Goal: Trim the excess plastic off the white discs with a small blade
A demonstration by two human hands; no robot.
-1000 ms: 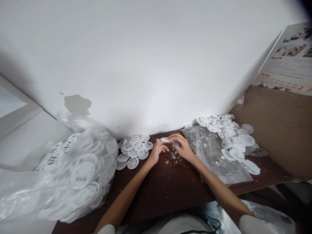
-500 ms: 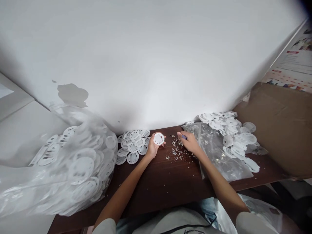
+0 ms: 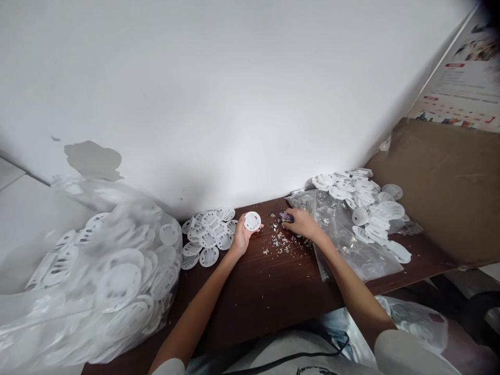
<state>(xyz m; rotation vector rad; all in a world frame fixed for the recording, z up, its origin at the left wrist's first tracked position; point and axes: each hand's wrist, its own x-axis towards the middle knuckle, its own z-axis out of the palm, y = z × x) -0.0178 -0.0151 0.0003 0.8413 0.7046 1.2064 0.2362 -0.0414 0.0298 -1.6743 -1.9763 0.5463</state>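
Left hand [image 3: 241, 238] cradling a white disc [image 3: 252, 221] beside the white scraps [image 3: 279, 240]; right hand [image 3: 303, 224] pinching a small blue object [image 3: 286, 216] above them.

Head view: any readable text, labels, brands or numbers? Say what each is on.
Poster, upper right: red headings and small print, too small to read.
White plastic disc in the left hand: small red mark, too small to read.
Shirt front: dark lettering, cut off, unreadable.
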